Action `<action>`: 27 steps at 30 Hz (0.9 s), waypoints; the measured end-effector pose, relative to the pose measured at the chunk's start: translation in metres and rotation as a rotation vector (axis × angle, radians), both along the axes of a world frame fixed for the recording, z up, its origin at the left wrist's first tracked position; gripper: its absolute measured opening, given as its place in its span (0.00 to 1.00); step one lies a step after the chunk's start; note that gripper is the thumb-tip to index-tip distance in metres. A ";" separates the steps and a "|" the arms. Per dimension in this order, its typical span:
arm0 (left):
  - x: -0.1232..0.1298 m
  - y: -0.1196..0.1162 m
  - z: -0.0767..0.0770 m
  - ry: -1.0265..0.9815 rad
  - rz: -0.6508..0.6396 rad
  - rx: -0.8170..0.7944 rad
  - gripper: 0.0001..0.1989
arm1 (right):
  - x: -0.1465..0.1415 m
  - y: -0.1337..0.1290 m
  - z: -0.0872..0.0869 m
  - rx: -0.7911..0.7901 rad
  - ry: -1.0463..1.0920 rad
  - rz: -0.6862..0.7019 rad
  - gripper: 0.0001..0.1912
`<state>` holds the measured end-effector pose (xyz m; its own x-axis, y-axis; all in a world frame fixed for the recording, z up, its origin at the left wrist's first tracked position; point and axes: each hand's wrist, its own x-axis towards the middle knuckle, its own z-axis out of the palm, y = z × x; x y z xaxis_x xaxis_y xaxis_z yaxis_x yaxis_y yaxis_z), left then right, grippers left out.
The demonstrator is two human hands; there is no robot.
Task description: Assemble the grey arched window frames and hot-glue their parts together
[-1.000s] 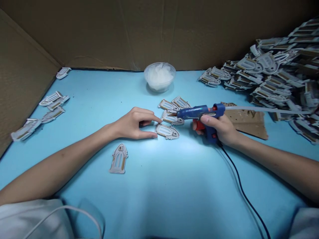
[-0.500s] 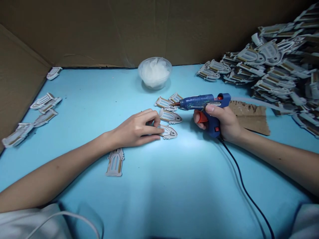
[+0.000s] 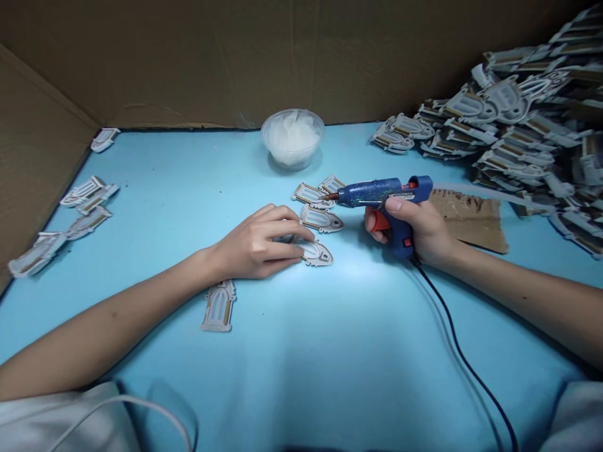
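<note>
My right hand (image 3: pixel 419 226) grips a blue hot glue gun (image 3: pixel 372 191), with fingers by its orange trigger. The gun's metal nozzle points left, above several flat pieces. My left hand (image 3: pixel 268 242) has its fingers closed on the left end of an arched, window-shaped cutout (image 3: pixel 318 253) that lies on the table; its fingertips hide that end. Just beyond it lies a similar white and gold cutout (image 3: pixel 323 219), and further back are two more near the nozzle. Another arched cutout (image 3: pixel 219 307) lies below my left wrist, its top partly covered by the arm.
A clear bowl of whitish, translucent material (image 3: pixel 293 139) stands at the back. Many cutouts are heaped (image 3: pixel 509 138) at the right; several lie along the left edge (image 3: pixel 87 201). A cardboard scrap (image 3: pixel 475 223) lies behind my right hand. The gun's black cord (image 3: pixel 455 333) trails toward the front.
My left index finger has lifted and spread from the cutout's middle toward its upper edge, and the cutout has turned slightly. The glue gun stays nearly in place.
</note>
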<state>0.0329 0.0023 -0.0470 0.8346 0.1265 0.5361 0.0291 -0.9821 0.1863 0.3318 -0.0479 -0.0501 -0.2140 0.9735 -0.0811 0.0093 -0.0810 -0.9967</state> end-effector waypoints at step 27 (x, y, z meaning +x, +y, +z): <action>-0.002 -0.002 0.002 0.301 0.015 0.124 0.16 | -0.003 0.000 0.003 0.001 0.007 -0.013 0.25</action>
<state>0.0306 0.0002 -0.0446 0.9565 0.0892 0.2776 0.0795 -0.9958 0.0463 0.3288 -0.0477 -0.0472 -0.2022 0.9762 -0.0784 0.0008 -0.0799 -0.9968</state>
